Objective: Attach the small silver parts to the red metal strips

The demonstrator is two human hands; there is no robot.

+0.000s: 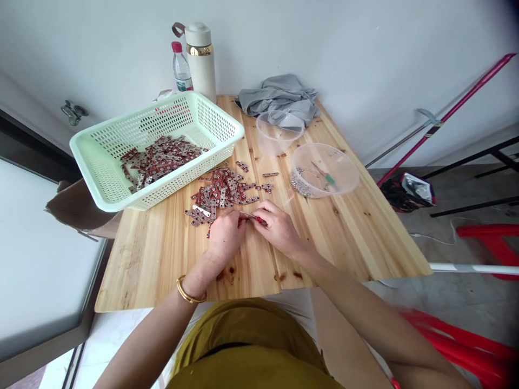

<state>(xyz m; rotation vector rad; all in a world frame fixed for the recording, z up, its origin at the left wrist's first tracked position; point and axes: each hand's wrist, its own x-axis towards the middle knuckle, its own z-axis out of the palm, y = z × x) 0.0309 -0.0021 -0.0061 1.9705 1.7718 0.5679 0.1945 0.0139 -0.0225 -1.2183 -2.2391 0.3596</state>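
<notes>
My left hand is closed just above the wooden table, its fingertips pinched together near my right hand; what they hold is mostly hidden. A slim metal tool with a red grip is in my closed right hand, its thin shaft pointing left to the left fingertips. The exact kind of tool is too small to tell. Just beyond my hands lies a loose pile of small reddish-brown strips with metal dots along them. One bright silver strip rests at the pile's near left side.
A pale green basket holding more strips stands at the left. To the right are a clear round tub with small metal pieces and a green-handled tool, and another clear tub. Grey cloth, a flask and a bottle stand behind.
</notes>
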